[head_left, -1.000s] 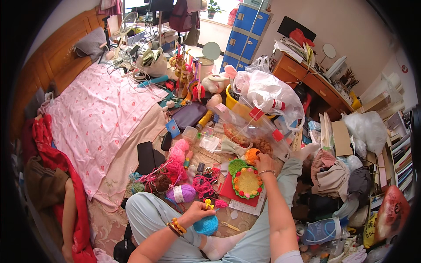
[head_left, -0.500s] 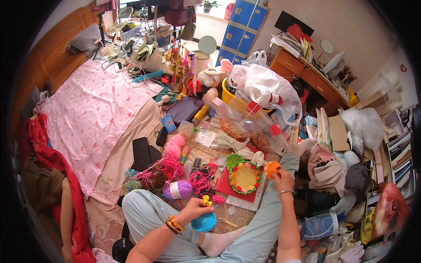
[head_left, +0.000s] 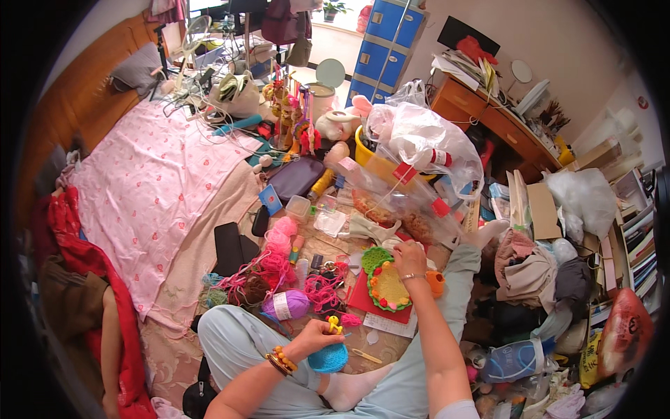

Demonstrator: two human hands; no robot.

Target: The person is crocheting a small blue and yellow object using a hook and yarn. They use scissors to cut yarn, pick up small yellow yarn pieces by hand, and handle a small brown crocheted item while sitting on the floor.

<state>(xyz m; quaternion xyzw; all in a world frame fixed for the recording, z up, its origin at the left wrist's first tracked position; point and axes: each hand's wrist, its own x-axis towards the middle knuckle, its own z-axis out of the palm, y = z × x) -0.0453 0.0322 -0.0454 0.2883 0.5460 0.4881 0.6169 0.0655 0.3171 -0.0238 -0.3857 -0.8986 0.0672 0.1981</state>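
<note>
My left hand [head_left: 314,338] is closed, pinching a small yellow figure [head_left: 335,324] above my left leg. Hanging just below that hand is a round sky-blue crocheted piece [head_left: 328,358]. My right hand [head_left: 410,258] bends its fingers down at the upper right edge of a crocheted round [head_left: 388,285], which has a yellow middle and a green rim with red and yellow bits. Whatever its fingertips hold is hidden. To the right of its wrist lies an orange crocheted piece [head_left: 435,283]. A green crocheted piece [head_left: 377,260] lies against the round's top, over a red sheet [head_left: 363,296].
Purple yarn [head_left: 287,304], pink yarn [head_left: 279,246], a comb [head_left: 301,272] and a crochet hook [head_left: 366,356] lie before me. Farther off are a dark pouch [head_left: 296,176], plastic bags [head_left: 433,143] and a yellow bucket [head_left: 363,150]. Piled clothes [head_left: 523,269] lie at the right.
My right hand has let go of the orange crocheted piece and moved left and up to the yellow-and-green round. My left hand keeps the yellow figure, almost unmoved.
</note>
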